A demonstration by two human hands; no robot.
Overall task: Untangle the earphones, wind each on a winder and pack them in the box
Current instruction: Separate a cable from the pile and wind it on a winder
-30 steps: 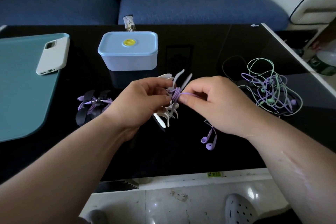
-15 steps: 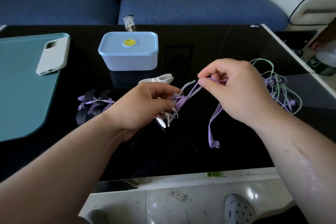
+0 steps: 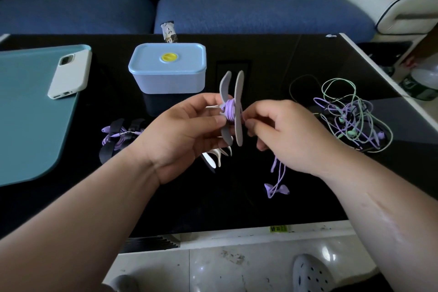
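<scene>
Obs.: the left hand [image 3: 187, 130] is pinching the grey winder [image 3: 239, 92] at its hub between thumb and fingertips and holding it raised above the black table [image 3: 237, 208], in front of the lidded blue box [image 3: 168, 73]. Likely reason: lifted clear of the spare white winders [image 3: 216, 157] lying beneath it, the hub is staying open to the other hand on all sides. The right hand [image 3: 289, 135], with its fingers curled in, is pinching the purple earphone cord [image 3: 229, 110] just right of the hub, close in, probably to guide the turns snugly. Several turns are sitting on the hub. The loose tail is dropping from under that hand to the earbuds [image 3: 276, 188]; whether they are touching the tabletop, I cannot tell. Orientation: the winder's long wings are standing near upright, upper tips pointing up towards the box, while its hub axis is running sideways from one hand to the other. One black winder [image 3: 120, 137] with purple cord on it is lying to the left. The green-and-purple tangle [image 3: 350, 116] is waiting well apart on the right, so the task is looking roughly midway, with the box shut.
</scene>
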